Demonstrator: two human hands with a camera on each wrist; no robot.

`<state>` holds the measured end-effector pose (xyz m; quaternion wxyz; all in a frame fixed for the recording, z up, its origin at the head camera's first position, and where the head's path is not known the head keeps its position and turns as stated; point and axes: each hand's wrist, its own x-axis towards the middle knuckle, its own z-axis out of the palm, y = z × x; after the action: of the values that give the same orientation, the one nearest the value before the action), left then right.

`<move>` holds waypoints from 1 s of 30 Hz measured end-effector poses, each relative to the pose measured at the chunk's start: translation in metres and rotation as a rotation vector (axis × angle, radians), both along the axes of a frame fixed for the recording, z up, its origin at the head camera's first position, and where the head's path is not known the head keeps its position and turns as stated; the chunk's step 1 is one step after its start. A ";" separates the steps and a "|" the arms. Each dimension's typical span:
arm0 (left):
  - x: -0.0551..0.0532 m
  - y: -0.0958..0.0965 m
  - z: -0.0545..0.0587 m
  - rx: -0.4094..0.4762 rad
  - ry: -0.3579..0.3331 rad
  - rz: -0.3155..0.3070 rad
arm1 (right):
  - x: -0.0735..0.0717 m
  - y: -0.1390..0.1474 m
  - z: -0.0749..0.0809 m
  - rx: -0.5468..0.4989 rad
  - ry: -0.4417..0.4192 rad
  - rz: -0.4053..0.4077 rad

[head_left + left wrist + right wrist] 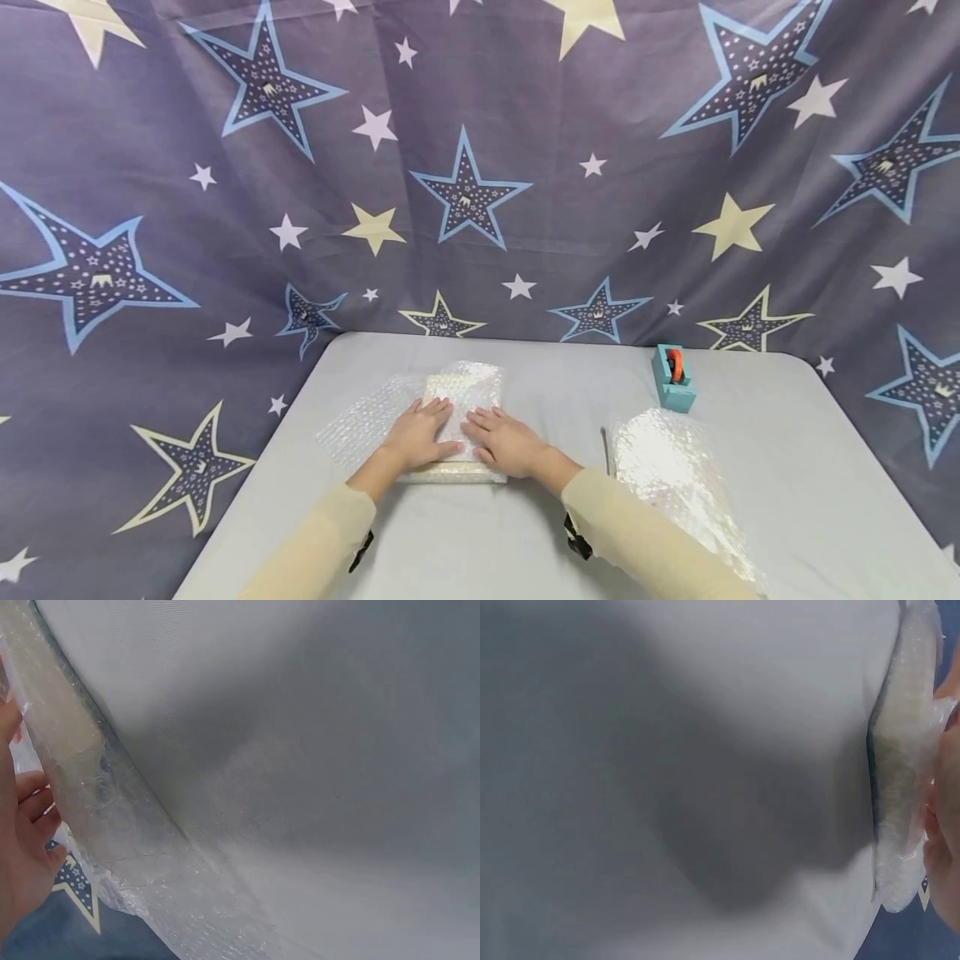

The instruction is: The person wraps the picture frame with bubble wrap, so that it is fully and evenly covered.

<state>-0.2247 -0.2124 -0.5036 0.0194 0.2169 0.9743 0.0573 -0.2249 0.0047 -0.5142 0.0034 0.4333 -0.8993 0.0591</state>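
Observation:
A flat, pale rectangular thing lies on the table in bubble wrap (452, 474), its inside hidden by the plastic. My left hand (417, 437) presses on the top with fingers spread, thumb toward the middle. Opposite it, my right hand (508, 442) rests flat on the right half, fingers pointing inward. A loose flap of bubble wrap (363, 419) spreads out to the left, and more sticks out behind. In the left wrist view the wrapped edge (67, 712) runs beside the fingers. The right wrist view shows the wrapped side (904, 765) next to my hand (943, 817).
A teal tape dispenser (674, 379) with a red-orange core stands at the back right. Nearer lies a shiny sheet of bubble wrap (667, 471), with a thin dark item (605, 450) along its left edge. A star-patterned cloth (525, 250) hangs behind the grey-white table (795, 467).

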 end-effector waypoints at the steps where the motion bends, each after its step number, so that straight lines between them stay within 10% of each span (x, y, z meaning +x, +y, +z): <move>1: 0.000 0.000 0.000 0.006 0.001 0.002 | 0.000 -0.001 0.000 0.008 0.007 0.006; 10: -0.001 -0.002 -0.001 0.027 -0.012 0.003 | 0.002 -0.004 0.006 0.018 -0.003 0.060; 18: -0.003 -0.019 0.011 0.236 0.004 0.037 | -0.002 -0.008 0.016 -0.030 -0.110 0.056; 30: 0.011 -0.112 0.018 0.236 -0.061 0.508 | -0.002 -0.010 0.017 -0.039 -0.154 0.040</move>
<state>-0.2135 -0.3243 -0.4855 0.0083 -0.0354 0.9830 0.1798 -0.2270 -0.0057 -0.4972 -0.0582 0.4450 -0.8868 0.1099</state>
